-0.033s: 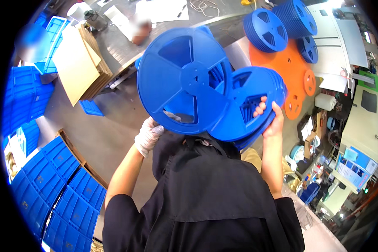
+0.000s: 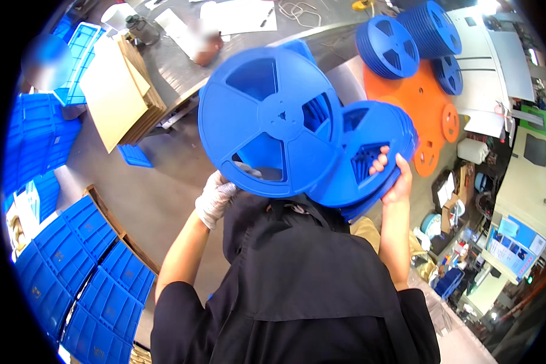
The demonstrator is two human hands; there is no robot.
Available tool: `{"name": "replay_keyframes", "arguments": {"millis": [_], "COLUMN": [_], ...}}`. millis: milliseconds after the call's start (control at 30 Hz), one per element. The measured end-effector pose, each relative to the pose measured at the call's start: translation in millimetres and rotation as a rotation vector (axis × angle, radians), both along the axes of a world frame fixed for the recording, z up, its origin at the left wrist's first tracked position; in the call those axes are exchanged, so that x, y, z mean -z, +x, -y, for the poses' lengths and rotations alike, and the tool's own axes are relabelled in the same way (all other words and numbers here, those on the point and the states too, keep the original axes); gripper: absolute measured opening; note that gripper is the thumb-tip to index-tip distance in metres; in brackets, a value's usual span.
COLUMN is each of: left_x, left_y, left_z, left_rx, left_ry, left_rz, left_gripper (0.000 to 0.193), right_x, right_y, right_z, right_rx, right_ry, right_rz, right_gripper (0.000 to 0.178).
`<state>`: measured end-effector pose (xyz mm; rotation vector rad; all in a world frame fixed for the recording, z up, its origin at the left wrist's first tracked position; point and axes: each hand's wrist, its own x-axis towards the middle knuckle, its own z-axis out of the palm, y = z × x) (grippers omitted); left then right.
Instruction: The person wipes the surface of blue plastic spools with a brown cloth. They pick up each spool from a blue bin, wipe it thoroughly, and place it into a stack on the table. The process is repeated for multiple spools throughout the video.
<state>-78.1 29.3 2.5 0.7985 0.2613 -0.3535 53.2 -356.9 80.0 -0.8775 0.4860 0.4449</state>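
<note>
A large blue plastic reel (image 2: 312, 136) with wedge-shaped openings is in front of me, facing up. My left hand (image 2: 218, 195), in a whitish glove, is closed on its lower left rim, and some fingertips show through the lower opening. To its right, partly overlapped by it, a stack of similar blue reels (image 2: 370, 130) fans out. My bare right hand (image 2: 394, 176) grips this stack at its right edge, its fingers reaching over the rim into an opening and the thumb raised along the outside. The undersides of the reels are hidden.
More blue reels (image 2: 387, 45) stand stacked on an orange surface (image 2: 400, 91) at the far right. A grey metal table (image 2: 176, 67) runs along the back, with papers on it. Flat cardboard (image 2: 112, 91) leans at the left. Blue crates (image 2: 112, 291) fill the lower left; machines stand right.
The surroundings have shifted slightly right and down in view. The front reel is tilted a little differently, and both hands keep their holds.
</note>
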Motion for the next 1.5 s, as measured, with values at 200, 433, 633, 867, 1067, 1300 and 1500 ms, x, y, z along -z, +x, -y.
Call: {"name": "replay_keyframes", "arguments": {"millis": [200, 433, 633, 867, 1067, 1300, 1500], "left_x": [18.7, 50.5, 115.3, 264.5, 395.8, 411.1, 392.9], "left_y": [-17.6, -17.1, 4.4, 104.8, 165.8, 223.6, 245.6], "left_z": [4.2, 21.9, 57.0, 177.7, 262.2, 298.3, 303.0], "left_rx": [-0.092, -0.098, -0.058, 0.092, 0.318, 0.159, 0.124], "left_ry": [-0.239, -0.288, -0.015, 0.489, 1.072, 0.481, 0.312], "left_rz": [-0.162, -0.249, -0.417, -0.574, -0.77, -0.817, -0.83], "left_gripper": [0.05, 0.051, 0.051, 0.04, 0.038, 0.066, 0.064], "right_x": [15.5, 52.3, 88.3, 107.6, 134.2, 156.2, 155.4], "right_y": [-23.4, -52.0, -74.2, -88.3, -94.0, -89.7, -89.1], "right_z": [31.1, 48.8, 76.3, 98.2, 126.4, 144.1, 142.1], "right_rx": [0.081, 0.138, 0.176, 0.202, 0.184, 0.245, 0.258], "right_ry": [0.002, -0.032, -0.018, -0.087, 0.041, 0.203, 0.191], "right_rz": [-0.049, -0.158, -0.252, -0.273, -0.199, -0.229, -0.261], "right_gripper": [0.037, 0.042, 0.044, 0.043, 0.042, 0.043, 0.042]}}
